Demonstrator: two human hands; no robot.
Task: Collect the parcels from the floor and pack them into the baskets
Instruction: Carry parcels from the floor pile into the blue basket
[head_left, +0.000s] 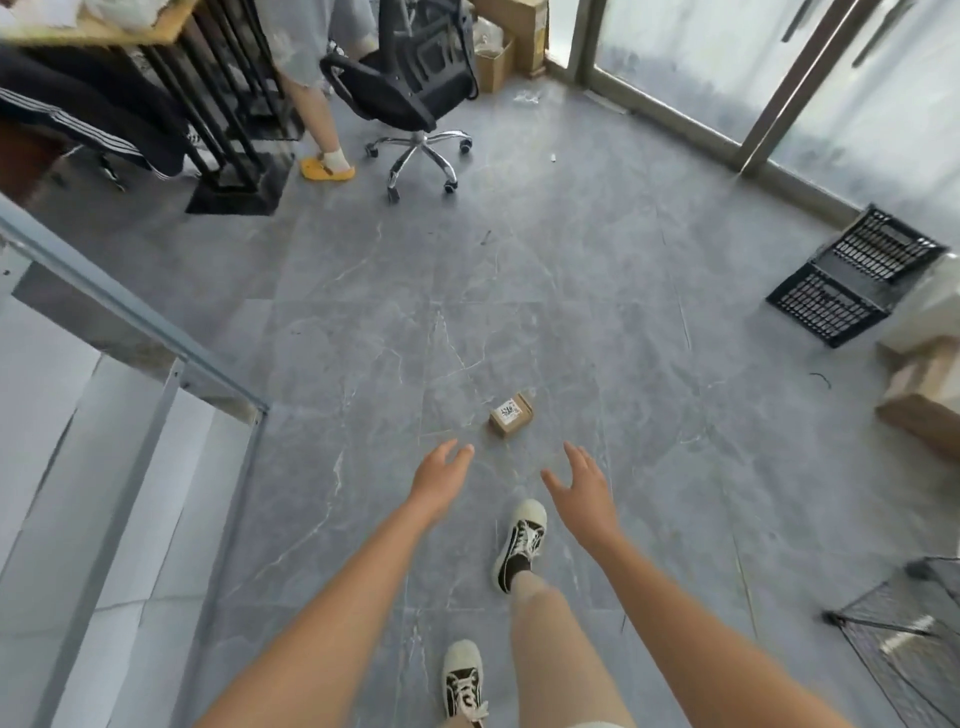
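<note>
Now | your left hand (441, 480) and right hand (584, 488) spread wide, empty | small cardboard parcel (511, 414) on the floor (571, 291) just ahead, between them | likely light, stiff | pinch its opposite side walls.

A black office chair (410, 78) on a chrome wheeled base stands on the grey marbled floor (519, 291) at the far end. Beside it a second person's leg ends in a yellow clog (327, 169). Cardboard boxes (514, 36) sit in the far corner by the glass doors (727, 62).
</note>
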